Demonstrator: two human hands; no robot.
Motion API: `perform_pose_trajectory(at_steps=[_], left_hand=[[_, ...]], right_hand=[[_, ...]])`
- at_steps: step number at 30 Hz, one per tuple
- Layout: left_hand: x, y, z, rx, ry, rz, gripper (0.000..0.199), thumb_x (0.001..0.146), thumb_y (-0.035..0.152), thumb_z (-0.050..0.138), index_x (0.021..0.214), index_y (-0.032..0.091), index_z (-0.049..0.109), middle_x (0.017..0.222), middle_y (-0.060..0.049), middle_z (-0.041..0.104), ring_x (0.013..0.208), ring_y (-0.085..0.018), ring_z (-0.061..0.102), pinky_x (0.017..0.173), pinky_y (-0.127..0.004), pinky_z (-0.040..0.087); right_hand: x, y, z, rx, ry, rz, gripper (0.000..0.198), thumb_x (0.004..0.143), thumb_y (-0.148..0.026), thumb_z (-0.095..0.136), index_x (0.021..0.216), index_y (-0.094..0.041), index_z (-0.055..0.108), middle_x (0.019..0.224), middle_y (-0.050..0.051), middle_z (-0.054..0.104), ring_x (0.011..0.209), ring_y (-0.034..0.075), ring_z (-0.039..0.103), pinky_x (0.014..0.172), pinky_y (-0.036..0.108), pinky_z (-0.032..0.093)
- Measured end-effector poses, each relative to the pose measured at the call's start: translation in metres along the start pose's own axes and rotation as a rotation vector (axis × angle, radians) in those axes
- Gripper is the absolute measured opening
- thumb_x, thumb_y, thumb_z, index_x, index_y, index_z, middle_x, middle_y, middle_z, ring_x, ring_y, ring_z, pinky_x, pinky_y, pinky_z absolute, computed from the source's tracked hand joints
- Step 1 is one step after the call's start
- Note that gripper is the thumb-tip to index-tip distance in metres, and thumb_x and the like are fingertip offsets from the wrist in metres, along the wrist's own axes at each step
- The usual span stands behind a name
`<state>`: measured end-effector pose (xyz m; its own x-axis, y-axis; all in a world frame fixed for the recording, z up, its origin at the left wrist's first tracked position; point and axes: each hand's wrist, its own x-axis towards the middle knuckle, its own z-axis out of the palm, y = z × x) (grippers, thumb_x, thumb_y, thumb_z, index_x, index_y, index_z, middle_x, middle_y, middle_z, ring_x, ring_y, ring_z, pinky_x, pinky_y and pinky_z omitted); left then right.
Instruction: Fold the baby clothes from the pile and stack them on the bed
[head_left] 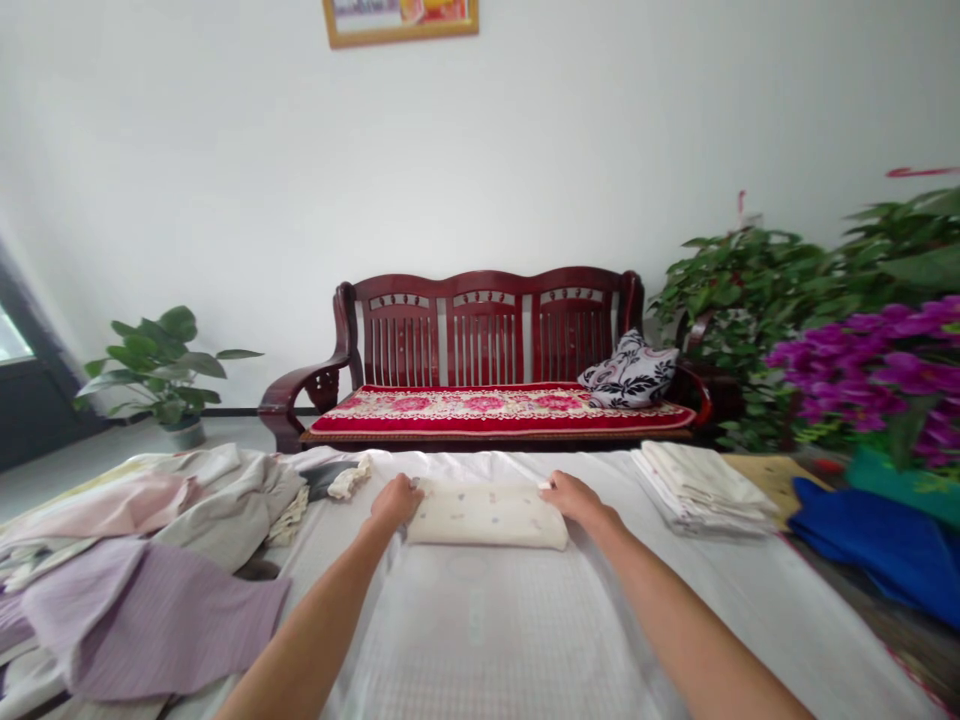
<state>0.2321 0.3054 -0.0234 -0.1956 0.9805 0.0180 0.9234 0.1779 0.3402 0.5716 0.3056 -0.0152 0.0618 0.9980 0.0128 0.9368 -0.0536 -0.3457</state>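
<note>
A folded cream cloth [487, 518] with small scattered prints lies in front of me on a white table covering [705, 610]. My left hand [397, 500] pinches its far left corner. At the far right corner, my right hand [574, 497] grips the same cloth with fingers and thumb together. Both arms reach forward on either side of the cloth. Which kind of garment or linen it is, I cannot tell.
Rumpled clothes lie at the left, a purple ribbed garment [150, 620] among them. A folded white stack [705, 487] and a blue cloth [877, 545] are at the right, near purple flowers [870, 365]. Behind the table stands a wooden bench [484, 340].
</note>
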Motion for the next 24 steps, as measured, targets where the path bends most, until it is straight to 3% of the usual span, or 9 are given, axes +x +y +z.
perform_pose_trajectory(at_steps=[2,4,7,11,15,19,24], left_hand=[[-0.007,0.01,0.0,0.007,0.07,0.033,0.039,0.087,0.026,0.053,0.124,0.013,0.058,0.128,-0.018,0.063,0.118,-0.03,0.06,0.094,-0.037,0.045],[-0.016,0.024,0.004,0.004,0.135,0.158,0.045,0.092,0.021,0.046,0.136,0.016,0.05,0.144,-0.015,0.053,0.133,-0.027,0.049,0.108,-0.037,0.037],[-0.03,0.046,0.019,-0.011,0.13,0.409,0.041,0.098,0.022,0.036,0.135,0.017,0.053,0.146,-0.012,0.051,0.139,-0.022,0.042,0.115,-0.036,0.031],[-0.046,0.057,0.041,0.012,0.051,0.532,0.042,0.101,0.029,0.034,0.135,0.017,0.054,0.147,-0.015,0.05,0.14,-0.027,0.041,0.116,-0.045,0.032],[-0.047,0.047,0.046,0.137,0.007,0.547,0.049,0.1,0.037,0.038,0.145,0.019,0.045,0.156,-0.015,0.038,0.146,-0.034,0.031,0.117,-0.055,0.027],[-0.035,0.037,0.04,0.242,0.001,0.499,0.053,0.1,0.039,0.038,0.149,0.02,0.041,0.156,-0.016,0.037,0.146,-0.035,0.03,0.117,-0.054,0.026],[-0.025,0.024,0.037,0.315,-0.013,0.374,0.053,0.102,0.042,0.032,0.152,0.026,0.035,0.159,-0.01,0.035,0.148,-0.032,0.026,0.116,-0.053,0.028]], right_hand=[[-0.009,-0.012,-0.001,-0.031,0.084,-0.008,0.026,0.09,-0.03,0.052,0.106,-0.015,0.066,0.108,0.016,0.068,0.101,0.028,0.062,0.084,0.036,0.044],[-0.021,-0.031,0.002,-0.047,0.164,-0.078,0.034,0.094,-0.027,0.044,0.121,-0.014,0.061,0.127,0.018,0.061,0.121,0.028,0.053,0.101,0.039,0.038],[-0.039,-0.064,0.019,-0.043,0.207,-0.286,0.044,0.098,-0.028,0.038,0.138,-0.016,0.05,0.146,0.014,0.05,0.139,0.025,0.039,0.114,0.036,0.026],[-0.052,-0.088,0.051,-0.05,0.059,-0.409,0.054,0.101,-0.04,0.03,0.147,-0.015,0.042,0.155,0.013,0.041,0.145,0.027,0.031,0.118,0.045,0.022],[-0.049,-0.077,0.06,-0.08,-0.014,-0.411,0.059,0.102,-0.047,0.025,0.15,-0.016,0.039,0.159,0.012,0.034,0.148,0.027,0.026,0.12,0.05,0.016],[-0.039,-0.054,0.051,-0.112,-0.039,-0.397,0.06,0.101,-0.048,0.024,0.153,-0.019,0.035,0.161,0.007,0.03,0.149,0.024,0.021,0.121,0.047,0.012],[-0.029,-0.028,0.043,-0.019,0.032,-0.307,0.052,0.099,-0.042,0.037,0.147,-0.024,0.046,0.157,0.003,0.039,0.147,0.022,0.026,0.121,0.045,0.014]])
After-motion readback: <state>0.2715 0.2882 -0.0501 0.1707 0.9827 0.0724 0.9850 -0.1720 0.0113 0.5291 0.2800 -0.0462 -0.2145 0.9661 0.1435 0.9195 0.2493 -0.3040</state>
